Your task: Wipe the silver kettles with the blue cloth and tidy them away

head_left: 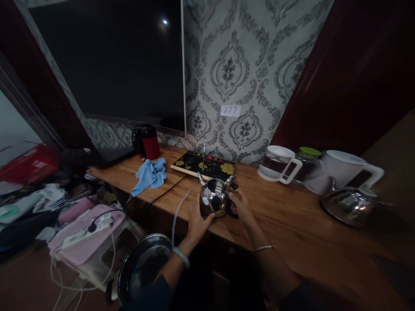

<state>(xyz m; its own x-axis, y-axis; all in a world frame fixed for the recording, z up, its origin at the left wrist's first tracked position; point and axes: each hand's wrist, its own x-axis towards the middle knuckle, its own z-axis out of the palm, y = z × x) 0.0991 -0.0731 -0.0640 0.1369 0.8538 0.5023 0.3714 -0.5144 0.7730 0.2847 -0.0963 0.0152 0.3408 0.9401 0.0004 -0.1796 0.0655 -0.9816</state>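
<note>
A shiny metal teapot [214, 188] with its top uncovered is between my hands, over the front edge of the wooden table. My left hand [198, 221] is cupped round its left side and lower front, below the spout. On the right, my right hand [240, 205] is wrapped round the pot's dark handle. Just behind the pot lies a black electric tea stove [202, 163] with yellow flowers, a row of lit buttons and a thin upright tap. A clear hose [176, 216] runs from near the stove down past the table edge.
A blue cloth [149, 175] and a red-and-black kettle [149, 141] stand left. At right are a glass kettle [275, 162], a white kettle [339, 166] and a metal kettle [350, 207]. Below are a large basin [125, 263] and a pink stool [78, 246] with a power strip.
</note>
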